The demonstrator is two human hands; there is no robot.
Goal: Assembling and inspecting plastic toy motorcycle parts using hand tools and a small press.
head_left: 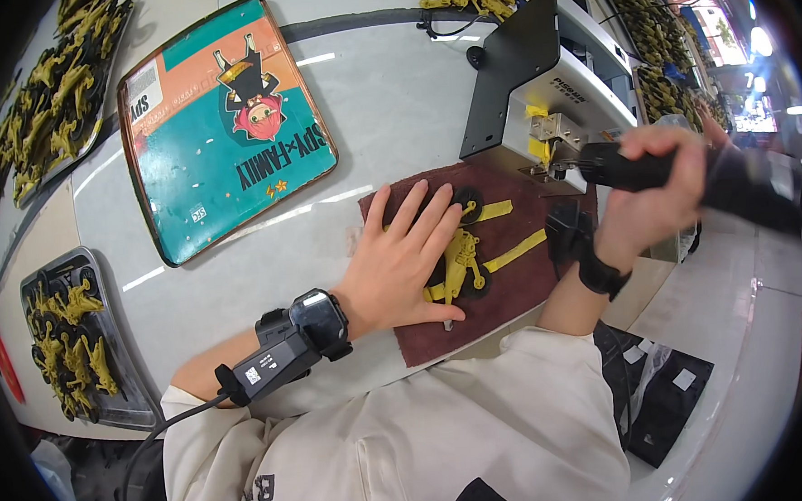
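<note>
Brown cloth (513,313): yellow toy (460,261) beneath left fingers (422,227).

Left hand (403,262) lies flat, palm down, fingers spread and pointing away from the body, a black device strapped on its wrist. Right hand (656,183) is raised, fist curled tight, a black band on its wrist

A yellow plastic toy frame (462,261) with black wheels lies flat on a dark brown cloth mat (512,285) near the table's front edge, two yellow bars projecting to the right. A black handheld power tool (678,171) is held level above the mat's right end, its tip pointing left.
</note>
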